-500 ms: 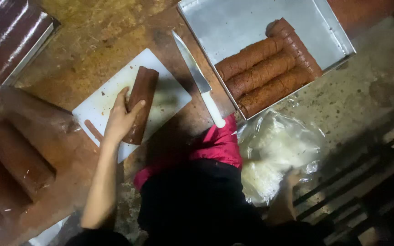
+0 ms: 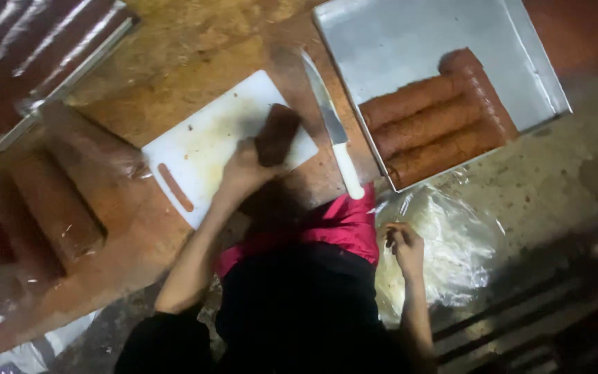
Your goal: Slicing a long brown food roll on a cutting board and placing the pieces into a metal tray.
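Gripping brown roll (image 2: 276, 135) on white board (image 2: 205, 138), wooden table (image 2: 174, 62); right fingers (image 2: 397, 239) pinching plastic bag (image 2: 451, 242).

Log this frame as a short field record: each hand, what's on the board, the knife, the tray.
left hand: grips a dark brown roll on the white cutting board
right hand: at a clear plastic bag, fingers curled on its edge
knife: lies untouched between board and tray, white handle toward the person
metal tray: holds several brown rolls side by side
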